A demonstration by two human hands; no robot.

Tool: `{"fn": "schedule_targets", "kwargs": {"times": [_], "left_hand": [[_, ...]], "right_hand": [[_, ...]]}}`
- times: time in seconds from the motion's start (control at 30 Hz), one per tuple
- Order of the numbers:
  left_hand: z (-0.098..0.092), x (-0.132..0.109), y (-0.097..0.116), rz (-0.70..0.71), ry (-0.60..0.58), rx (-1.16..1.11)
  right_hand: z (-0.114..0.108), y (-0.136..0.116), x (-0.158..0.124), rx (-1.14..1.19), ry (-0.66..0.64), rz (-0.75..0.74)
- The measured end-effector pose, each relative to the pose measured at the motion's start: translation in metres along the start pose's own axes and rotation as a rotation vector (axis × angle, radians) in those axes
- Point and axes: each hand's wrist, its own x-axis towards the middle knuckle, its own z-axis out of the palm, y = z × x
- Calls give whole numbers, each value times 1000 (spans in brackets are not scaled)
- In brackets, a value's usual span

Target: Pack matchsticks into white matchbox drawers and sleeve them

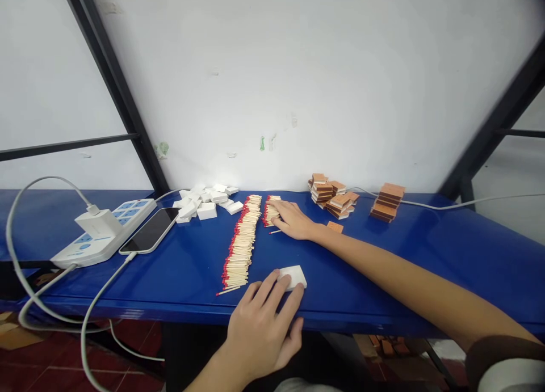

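Right grip [293,220]: part-curled over short match row [268,215], hold unclear
Match axis: sideways, heads leftward
Left grip [260,324]: loosely open, touching white box [298,275] ahead

The blue table [179,278] carries matches [240,241], white boxes [207,210], brown matchboxes [340,202], phone [150,231] and power strip [124,215].

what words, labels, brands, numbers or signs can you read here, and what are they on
None can be read.
Power strip: any markings are too small to read.
Brown box stack and loose brown piece: any print is too small or blurred.
Phone: dark screen, no text visible.
White box under the left hand: no text visible.
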Motion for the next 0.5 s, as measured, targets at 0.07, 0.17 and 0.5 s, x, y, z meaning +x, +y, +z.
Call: {"fn": "schedule_targets", "kwargs": {"times": [0.07, 0.17, 0.5], "left_hand": [[0, 0, 0, 3, 6, 1], [-1, 0, 0, 9, 2, 6], [0, 0, -1, 5, 7, 3]], "right_hand": [[1, 0, 0, -2, 0, 4], [1, 0, 0, -13, 0, 9], [2, 1, 0, -50, 5, 0]]}}
